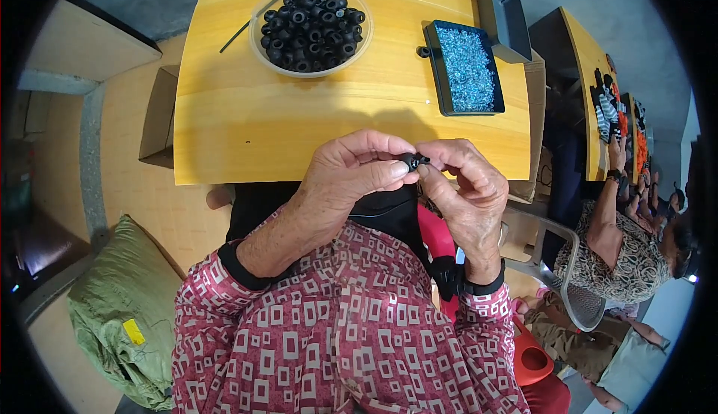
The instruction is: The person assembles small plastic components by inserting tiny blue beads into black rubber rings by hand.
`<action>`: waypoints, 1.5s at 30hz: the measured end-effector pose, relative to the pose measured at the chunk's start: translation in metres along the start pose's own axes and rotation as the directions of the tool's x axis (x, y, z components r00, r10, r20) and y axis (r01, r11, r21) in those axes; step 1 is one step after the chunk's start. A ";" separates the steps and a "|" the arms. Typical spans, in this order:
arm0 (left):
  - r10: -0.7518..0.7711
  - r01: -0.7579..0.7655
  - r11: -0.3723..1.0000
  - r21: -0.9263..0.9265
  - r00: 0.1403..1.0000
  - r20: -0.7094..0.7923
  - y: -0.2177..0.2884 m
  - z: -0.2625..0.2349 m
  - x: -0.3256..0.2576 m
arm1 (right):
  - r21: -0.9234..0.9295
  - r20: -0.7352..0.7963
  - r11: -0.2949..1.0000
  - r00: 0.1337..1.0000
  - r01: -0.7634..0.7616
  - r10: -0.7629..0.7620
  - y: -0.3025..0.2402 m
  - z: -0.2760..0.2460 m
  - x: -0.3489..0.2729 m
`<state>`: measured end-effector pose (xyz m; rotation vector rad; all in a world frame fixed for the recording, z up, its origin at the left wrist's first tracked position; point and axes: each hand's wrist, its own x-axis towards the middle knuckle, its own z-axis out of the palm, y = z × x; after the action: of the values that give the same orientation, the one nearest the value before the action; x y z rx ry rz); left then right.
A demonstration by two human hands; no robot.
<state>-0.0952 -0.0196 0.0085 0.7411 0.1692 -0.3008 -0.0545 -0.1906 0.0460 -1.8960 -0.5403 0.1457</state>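
Observation:
My left hand [351, 171] and my right hand [467, 189] meet above the near edge of a yellow wooden table [247, 115]. Between their fingertips they pinch one small black rubber ring [412, 162] with something thin poking out of it. Both hands grip this piece, thumbs and forefingers closed on it. Farther back on the table stand a clear bowl [258, 51] heaped with several black rubber rings [313, 29] and a dark tray [436, 66] filled with small shiny screws [469, 70].
An empty dark tray [502, 16] leans behind the screw tray. A thin black rod [243, 32] lies left of the bowl. A cardboard box [158, 118] and a green sack [120, 309] are at my left. Other people sit at tables on the right [628, 249].

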 end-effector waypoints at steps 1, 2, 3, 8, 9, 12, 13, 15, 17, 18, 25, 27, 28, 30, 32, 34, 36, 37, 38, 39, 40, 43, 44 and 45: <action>0.001 -0.001 1.000 0.001 1.000 0.001 0.001 0.001 0.000 | 0.076 -0.006 0.995 0.997 -0.072 0.072 0.003 0.000 -0.002; -0.001 0.001 1.000 -0.006 1.000 -0.007 0.002 0.001 0.000 | 0.151 -0.006 0.978 0.989 -0.146 0.149 0.005 0.000 -0.003; -0.003 0.003 1.000 -0.012 1.000 -0.016 0.002 0.002 0.000 | 0.150 -0.006 0.977 0.989 -0.148 0.151 0.005 0.000 -0.003; 0.005 -0.005 1.000 -0.023 1.000 0.002 0.000 0.000 0.000 | 0.424 -0.031 0.880 0.967 -0.215 0.252 0.002 0.000 -0.002; 0.014 -0.014 0.999 -0.030 1.000 0.010 -0.001 0.000 0.000 | 0.424 -0.030 0.879 0.967 -0.216 0.252 0.003 -0.001 -0.002; 0.025 -0.024 0.999 -0.022 0.999 0.026 -0.001 0.001 0.001 | 0.416 -0.047 0.895 0.979 -0.160 0.197 0.007 -0.006 -0.002; 0.025 -0.024 0.999 -0.023 0.999 0.025 -0.001 0.000 0.001 | 0.397 -0.060 0.904 0.979 -0.156 0.195 0.007 -0.007 -0.003; 0.031 -0.031 1.000 0.001 0.999 0.019 -0.001 0.000 0.001 | 0.379 -0.073 0.913 0.978 -0.153 0.194 0.006 -0.007 -0.004; -0.010 0.011 0.998 -0.059 1.000 0.015 0.001 0.000 0.001 | 0.396 -0.055 0.909 0.985 -0.131 0.166 0.004 -0.007 -0.004; -0.050 0.051 0.992 -0.118 0.999 0.013 0.002 0.000 0.001 | 0.395 -0.056 0.909 0.984 -0.132 0.167 0.003 -0.008 -0.004; -0.043 0.042 0.994 -0.097 0.999 -0.006 0.002 0.000 0.000 | 0.446 0.010 0.869 0.973 -0.212 0.233 -0.002 -0.008 -0.003; -0.004 0.006 0.998 -0.063 1.000 0.025 0.000 -0.001 0.001 | 0.444 0.002 0.872 0.974 -0.205 0.228 -0.003 -0.008 -0.002; -0.004 0.005 0.998 -0.063 1.000 0.025 0.001 -0.001 0.001 | 0.436 -0.001 0.880 0.977 -0.191 0.212 -0.003 -0.008 -0.002; -0.007 0.008 0.998 -0.057 1.000 0.017 0.001 0.000 0.001 | 0.427 -0.004 0.887 0.980 -0.177 0.198 -0.003 -0.009 -0.003; 0.000 0.001 0.998 -0.056 1.000 0.018 0.001 0.000 0.000 | 0.384 0.001 0.895 0.969 -0.227 0.245 -0.006 -0.010 -0.003; 0.008 -0.007 0.998 -0.055 1.000 0.018 0.001 0.000 0.000 | 0.364 -0.004 0.907 0.973 -0.214 0.231 -0.007 -0.009 -0.003; 0.029 -0.028 0.999 -0.040 0.999 0.021 0.001 0.001 0.000 | 0.341 -0.012 0.919 0.976 -0.199 0.216 -0.007 -0.009 -0.002; 0.030 -0.029 0.999 -0.041 0.999 0.021 0.001 0.002 0.000 | 0.304 -0.022 0.938 0.983 -0.166 0.182 -0.007 -0.009 -0.002; 0.043 -0.042 0.998 -0.037 0.999 0.022 0.001 0.002 -0.001 | 0.267 -0.030 0.954 0.989 -0.133 0.146 -0.007 -0.009 -0.002; 0.055 -0.055 0.998 -0.033 0.998 0.022 0.000 0.002 -0.001 | 0.267 -0.029 0.954 0.989 -0.133 0.146 -0.007 -0.008 -0.002; 0.056 -0.055 0.998 -0.033 0.998 0.021 0.000 0.002 -0.001 | 0.214 -0.035 0.972 0.994 -0.093 0.103 -0.007 -0.007 -0.001; 0.120 -0.121 0.992 0.042 0.993 0.017 -0.003 0.001 -0.001 | 0.082 -0.024 0.996 0.999 0.023 -0.021 -0.006 -0.008 0.002; 0.126 -0.127 0.989 0.073 0.992 0.022 -0.003 0.001 -0.002 | 0.003 -0.007 0.995 0.995 0.101 -0.101 -0.007 -0.008 0.003; 0.132 -0.134 0.986 0.103 0.991 0.028 -0.003 0.001 -0.002 | 0.003 -0.007 0.995 0.995 0.100 -0.100 -0.008 -0.008 0.003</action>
<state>-0.0982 -0.0224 0.0078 0.8488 0.0841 -0.1908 -0.0513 -0.1943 0.0567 -1.8612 -0.6290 0.0751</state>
